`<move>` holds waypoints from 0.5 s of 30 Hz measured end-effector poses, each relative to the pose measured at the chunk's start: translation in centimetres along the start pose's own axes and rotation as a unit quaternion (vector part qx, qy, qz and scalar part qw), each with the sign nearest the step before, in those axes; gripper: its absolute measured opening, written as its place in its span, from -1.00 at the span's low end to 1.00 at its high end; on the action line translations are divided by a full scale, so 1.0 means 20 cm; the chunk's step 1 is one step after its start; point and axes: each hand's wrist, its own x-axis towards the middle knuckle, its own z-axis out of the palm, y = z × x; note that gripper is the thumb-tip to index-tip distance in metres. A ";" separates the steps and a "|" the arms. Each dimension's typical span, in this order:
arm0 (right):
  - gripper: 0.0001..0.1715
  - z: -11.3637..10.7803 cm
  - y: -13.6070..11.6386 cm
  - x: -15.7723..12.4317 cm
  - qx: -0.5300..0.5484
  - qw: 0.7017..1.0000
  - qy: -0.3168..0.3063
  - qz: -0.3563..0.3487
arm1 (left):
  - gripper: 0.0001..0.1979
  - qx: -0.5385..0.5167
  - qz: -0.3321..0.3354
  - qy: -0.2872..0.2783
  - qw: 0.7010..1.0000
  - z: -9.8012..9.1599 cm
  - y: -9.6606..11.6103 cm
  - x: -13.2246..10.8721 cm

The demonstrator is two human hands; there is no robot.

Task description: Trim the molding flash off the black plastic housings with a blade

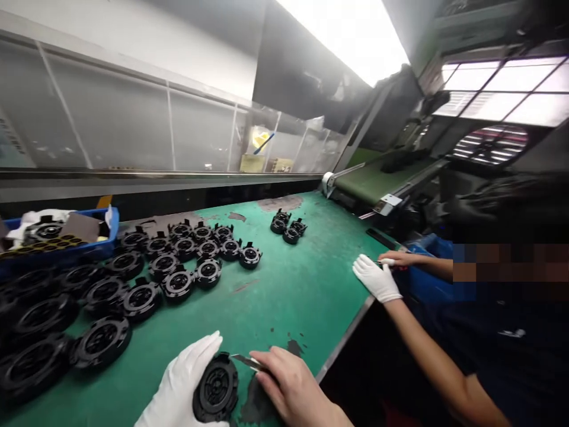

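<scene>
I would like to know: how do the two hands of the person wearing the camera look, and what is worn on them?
The left hand wears a plain white glove with no visible markings. The right hand is ungloved, and no sleeve shows at its wrist.

A round black part [216, 388], ribbed face showing, tilts at near middle; the knife [244, 360], just right, points left.
</scene>
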 end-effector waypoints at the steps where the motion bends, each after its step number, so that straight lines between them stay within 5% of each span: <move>1: -0.59 -0.01 0.00 0.00 -0.009 1.000 -0.003 -0.005 | 0.16 -0.006 0.020 -0.009 1.000 -0.01 -0.01 0.01; 5: -0.50 -0.01 0.01 0.05 -0.001 0.999 -0.022 -0.036 | -0.10 -0.043 -0.022 -0.119 0.992 -0.12 0.03 0.10; 9: -0.58 0.02 0.04 0.17 0.037 0.995 -0.039 -0.080 | 0.12 -0.051 -0.063 -0.158 0.984 -0.18 0.03 0.18; 15: -0.76 0.02 0.07 0.24 0.027 0.994 -0.033 -0.103 | 0.16 -0.059 -0.024 -0.195 0.979 -0.22 0.03 0.20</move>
